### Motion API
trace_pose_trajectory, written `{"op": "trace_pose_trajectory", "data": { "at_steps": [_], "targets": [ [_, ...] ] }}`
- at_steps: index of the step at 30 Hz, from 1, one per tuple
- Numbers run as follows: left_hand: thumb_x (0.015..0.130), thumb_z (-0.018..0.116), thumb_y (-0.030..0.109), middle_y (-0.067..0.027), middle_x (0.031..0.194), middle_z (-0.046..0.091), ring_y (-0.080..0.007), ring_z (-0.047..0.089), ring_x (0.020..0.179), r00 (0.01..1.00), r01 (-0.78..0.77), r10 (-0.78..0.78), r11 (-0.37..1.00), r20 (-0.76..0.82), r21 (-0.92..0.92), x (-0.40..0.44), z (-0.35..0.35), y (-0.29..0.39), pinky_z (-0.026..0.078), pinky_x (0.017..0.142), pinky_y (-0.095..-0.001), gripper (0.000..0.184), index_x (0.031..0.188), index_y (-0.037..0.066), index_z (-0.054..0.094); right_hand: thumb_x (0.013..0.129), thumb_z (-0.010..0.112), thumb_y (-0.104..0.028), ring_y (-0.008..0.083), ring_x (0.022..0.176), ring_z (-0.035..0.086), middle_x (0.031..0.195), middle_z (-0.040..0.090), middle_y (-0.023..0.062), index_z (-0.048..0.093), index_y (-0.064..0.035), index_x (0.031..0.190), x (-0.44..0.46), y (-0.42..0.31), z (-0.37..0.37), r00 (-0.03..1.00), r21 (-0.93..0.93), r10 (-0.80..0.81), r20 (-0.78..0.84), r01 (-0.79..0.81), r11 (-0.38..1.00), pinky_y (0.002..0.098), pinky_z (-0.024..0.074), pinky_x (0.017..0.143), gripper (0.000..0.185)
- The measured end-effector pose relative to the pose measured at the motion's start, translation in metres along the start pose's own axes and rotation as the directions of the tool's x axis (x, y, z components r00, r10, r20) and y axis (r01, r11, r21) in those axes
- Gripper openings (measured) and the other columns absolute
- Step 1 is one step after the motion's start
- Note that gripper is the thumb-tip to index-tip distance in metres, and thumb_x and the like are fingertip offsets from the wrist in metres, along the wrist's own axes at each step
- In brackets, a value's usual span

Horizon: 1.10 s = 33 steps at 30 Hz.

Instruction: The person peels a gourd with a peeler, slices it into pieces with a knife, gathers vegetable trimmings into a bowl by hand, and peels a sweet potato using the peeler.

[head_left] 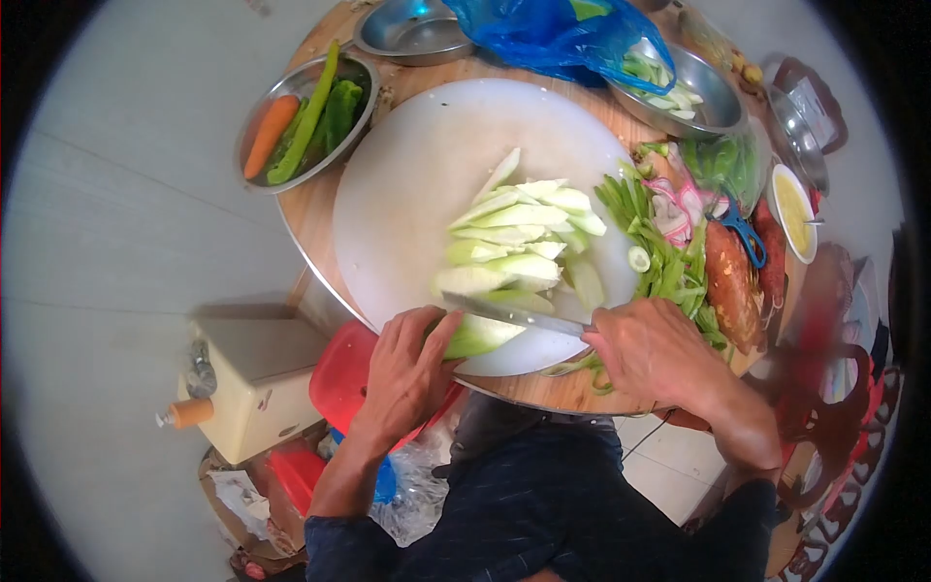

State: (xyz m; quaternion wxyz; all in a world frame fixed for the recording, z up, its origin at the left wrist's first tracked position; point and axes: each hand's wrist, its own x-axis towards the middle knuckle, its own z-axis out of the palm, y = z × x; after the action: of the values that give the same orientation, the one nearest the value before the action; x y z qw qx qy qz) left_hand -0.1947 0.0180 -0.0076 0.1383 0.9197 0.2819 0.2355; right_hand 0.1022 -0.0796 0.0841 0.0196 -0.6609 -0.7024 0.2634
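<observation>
My right hand [648, 347] is wrapped round the handle of a kitchen knife [509, 314], whose blade points left across the board. At the board's near edge, the fingers of my left hand [412, 361] press on an uncut piece of pale green peeled vegetable [482, 337]. The blade lies over that piece, its tip close to my left fingers. Slanted slices [519, 233] of the same vegetable lie in an overlapping heap just beyond the knife. Under them is a round white cutting board [402, 179].
A steel bowl [365, 121] at left holds a carrot and green peppers. Behind stand another steel bowl [412, 56], a blue plastic bag [553, 39] and a bowl of cut pieces [722, 114]. Peelings [684, 262], blue scissors [745, 236] and sweet potatoes [732, 286] crowd the right side.
</observation>
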Motion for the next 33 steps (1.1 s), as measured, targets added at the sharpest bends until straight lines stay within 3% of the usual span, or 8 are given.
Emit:
{"op": "trace_pose_trajectory", "data": {
  "at_steps": [2,4,7,10,12,16,24,33],
  "targets": [
    [0.078,0.083,0.008,-0.0144,0.127,0.063,-0.0345,0.063,0.114,0.998,-0.059,0.058,0.996,0.013,0.064,0.004,0.001,-0.007,0.052,0.096,-0.0492,0.058,0.133,0.01,0.067,0.102,0.066,-0.019,0.0481,0.075,0.069,0.074,0.068,0.026,0.071,0.0028,0.087,0.004,0.005,0.007,0.998,0.012,-0.009,-0.064,0.009,1.0,0.0545,0.0549,0.07,0.027],
    [0.078,0.084,0.012,-0.0131,0.127,0.064,-0.0337,0.063,0.115,0.983,-0.156,0.168,0.976,-0.07,0.151,0.007,0.006,-0.014,0.051,0.097,-0.0502,0.058,0.133,0.013,0.067,0.101,0.067,-0.019,0.0484,0.075,0.069,0.075,0.068,0.0256,0.071,0.0023,0.088,0.005,0.008,0.009,0.992,0.025,-0.009,-0.127,0.012,1.0,0.0545,0.0545,0.07,0.025],
    [0.074,0.084,0.011,-0.0107,0.126,0.066,-0.0325,0.064,0.114,0.97,-0.17,0.185,0.98,-0.156,0.108,-0.003,0.011,-0.015,0.053,0.095,-0.05,0.059,0.131,0.015,0.07,0.101,0.068,-0.019,0.0483,0.075,0.068,0.075,0.067,0.0249,0.07,0.0015,0.087,0.002,0.01,0.006,0.984,0.071,0.033,-0.178,-0.021,0.997,0.0548,0.0536,0.07,0.024],
    [0.072,0.082,0.008,-0.0086,0.124,0.069,-0.0307,0.066,0.112,0.961,-0.17,0.185,0.982,-0.204,0.087,-0.019,0.01,-0.013,0.055,0.093,-0.0468,0.058,0.129,0.013,0.073,0.102,0.067,-0.019,0.0476,0.076,0.068,0.076,0.068,0.0239,0.069,0.001,0.086,-0.002,0.006,0.003,0.993,0.105,0.041,-0.113,-0.029,0.994,0.0547,0.0532,0.07,0.026],
    [0.071,0.081,0.007,-0.0086,0.123,0.07,-0.03,0.066,0.11,0.964,-0.153,0.17,0.983,-0.204,0.099,-0.022,0.012,-0.009,0.057,0.091,-0.0448,0.057,0.128,0.011,0.074,0.103,0.065,-0.024,0.0463,0.075,0.071,0.078,0.071,0.0239,0.07,0.0026,0.088,-0.001,0.001,0.005,0.988,0.121,-0.056,-0.147,0.074,0.99,0.0548,0.0558,0.068,0.03],
    [0.07,0.077,0.003,-0.0097,0.123,0.073,-0.0289,0.068,0.106,0.961,-0.18,0.196,0.979,-0.194,0.099,-0.021,0.008,-0.007,0.06,0.09,-0.0402,0.055,0.125,0.004,0.077,0.103,0.064,-0.023,0.0453,0.075,0.072,0.079,0.071,0.0236,0.07,0.003,0.09,0.01,-0.015,-0.004,0.989,0.08,-0.108,-0.098,0.116,0.99,0.0541,0.0561,0.068,0.03],
    [0.068,0.076,0.005,-0.0109,0.123,0.073,-0.0297,0.068,0.104,0.961,-0.195,0.206,0.978,-0.182,0.079,-0.022,0.005,-0.009,0.06,0.089,-0.0408,0.054,0.122,0.003,0.078,0.103,0.064,-0.02,0.0463,0.07,0.072,0.073,0.069,0.0268,0.07,0.0059,0.089,0.028,-0.026,-0.005,0.973,0.062,-0.213,-0.093,0.219,0.974,0.0537,0.0572,0.067,0.03],
    [0.068,0.079,0.005,-0.0113,0.122,0.072,-0.0309,0.066,0.107,0.971,-0.171,0.173,0.985,-0.162,0.027,-0.026,0.001,-0.005,0.058,0.091,-0.0427,0.055,0.123,0.003,0.076,0.102,0.062,-0.017,0.0474,0.069,0.073,0.07,0.069,0.028,0.071,0.0064,0.09,0.007,-0.016,0.004,0.993,-0.052,-0.104,0.064,0.108,0.993,0.0543,0.0586,0.067,0.028]
  ]
}}
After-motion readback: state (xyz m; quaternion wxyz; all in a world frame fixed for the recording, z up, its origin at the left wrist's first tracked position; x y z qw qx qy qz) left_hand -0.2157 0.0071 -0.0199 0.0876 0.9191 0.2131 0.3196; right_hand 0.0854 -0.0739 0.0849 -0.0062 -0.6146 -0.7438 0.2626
